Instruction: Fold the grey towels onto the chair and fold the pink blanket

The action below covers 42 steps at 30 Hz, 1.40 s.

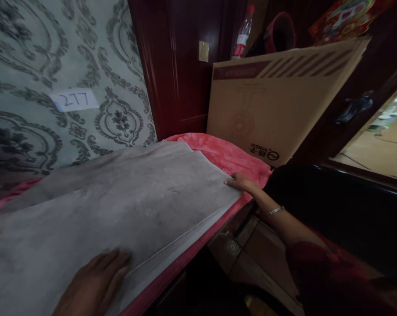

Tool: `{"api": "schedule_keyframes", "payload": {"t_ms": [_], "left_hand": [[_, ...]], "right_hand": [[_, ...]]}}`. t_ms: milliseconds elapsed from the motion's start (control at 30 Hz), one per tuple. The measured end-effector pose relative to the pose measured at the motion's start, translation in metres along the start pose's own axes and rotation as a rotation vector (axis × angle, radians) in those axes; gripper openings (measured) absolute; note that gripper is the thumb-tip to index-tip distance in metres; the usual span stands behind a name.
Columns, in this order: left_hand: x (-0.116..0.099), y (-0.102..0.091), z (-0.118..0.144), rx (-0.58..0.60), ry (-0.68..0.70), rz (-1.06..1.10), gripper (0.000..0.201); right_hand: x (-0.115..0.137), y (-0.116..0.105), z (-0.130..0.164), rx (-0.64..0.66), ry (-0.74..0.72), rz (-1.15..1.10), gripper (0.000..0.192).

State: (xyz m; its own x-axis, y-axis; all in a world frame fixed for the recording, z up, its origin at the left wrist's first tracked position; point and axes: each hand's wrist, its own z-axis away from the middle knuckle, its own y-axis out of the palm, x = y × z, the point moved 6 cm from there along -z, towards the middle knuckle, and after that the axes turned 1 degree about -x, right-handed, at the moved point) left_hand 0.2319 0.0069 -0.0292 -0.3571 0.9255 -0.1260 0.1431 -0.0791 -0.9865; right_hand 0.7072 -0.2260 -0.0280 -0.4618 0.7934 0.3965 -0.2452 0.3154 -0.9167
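Grey folded fabric sheet point(152, 188), lying over a pink plush cover point(231, 154). Left hand point(98, 278): palm-down on it, fingers extended, unclamped. Right hand point(240, 182): at its far edge; pinch cannot be told. Risk: uneven pulling could crease the layers.

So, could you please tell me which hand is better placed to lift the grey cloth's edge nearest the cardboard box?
Probably the right hand: it touches that edge of the grey cloth, beside the cardboard box, while the left hand is much farther off, nearer the camera.
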Motion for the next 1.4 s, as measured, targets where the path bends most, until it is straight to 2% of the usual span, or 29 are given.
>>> {"api": "schedule_keyframes", "payload": {"t_ms": [100,167,267,367,433,500,600,733,833,1000,1100,1267,1400], "left_hand": [[-0.042,-0.018,-0.061,0.103,0.104,0.035,0.043],[-0.077,-0.02,-0.114,0.144,0.214,0.061,0.051],[-0.128,-0.001,-0.196,0.259,0.363,0.096,0.063],[-0.161,0.024,-0.271,0.305,0.416,0.079,0.063],[-0.171,0.038,-0.311,0.283,0.433,0.041,0.062],[-0.172,0.047,-0.342,0.247,0.439,0.008,0.062],[-0.153,0.049,-0.382,0.175,0.336,-0.014,0.06],[-0.115,0.039,-0.423,0.05,0.024,-0.017,0.06],[-0.107,0.031,-0.448,-0.021,-0.075,-0.01,0.058],[-0.116,0.029,-0.486,0.033,-0.094,0.042,0.058],[-0.122,0.033,-0.5,0.036,-0.088,0.06,0.05],[-0.121,0.047,-0.505,-0.051,-0.093,0.064,0.041],[-0.12,0.056,-0.505,-0.029,-0.079,0.064,0.039]], "right_hand": [[0.003,0.005,0.005,-0.024,0.006,0.015,0.037],[0.003,0.01,0.01,-0.047,0.014,0.026,0.04],[0.0,0.016,0.014,-0.086,0.044,0.062,0.043],[-0.003,0.02,0.014,-0.121,0.054,0.065,0.045],[-0.005,0.023,0.012,-0.122,0.048,0.05,0.047],[-0.009,0.027,0.01,-0.116,0.038,0.038,0.049],[-0.015,0.032,0.008,-0.131,0.025,0.007,0.049],[-0.023,0.036,0.007,-0.153,0.026,-0.054,0.048],[-0.029,0.037,0.006,-0.145,0.045,-0.112,0.046],[-0.037,0.039,0.007,-0.113,0.0,-0.224,0.048],[-0.041,0.04,0.009,-0.123,-0.027,-0.307,0.046],[-0.04,0.038,0.015,-0.164,-0.039,-0.343,0.052],[-0.043,0.039,0.016,-0.199,-0.043,-0.306,0.059]]}}
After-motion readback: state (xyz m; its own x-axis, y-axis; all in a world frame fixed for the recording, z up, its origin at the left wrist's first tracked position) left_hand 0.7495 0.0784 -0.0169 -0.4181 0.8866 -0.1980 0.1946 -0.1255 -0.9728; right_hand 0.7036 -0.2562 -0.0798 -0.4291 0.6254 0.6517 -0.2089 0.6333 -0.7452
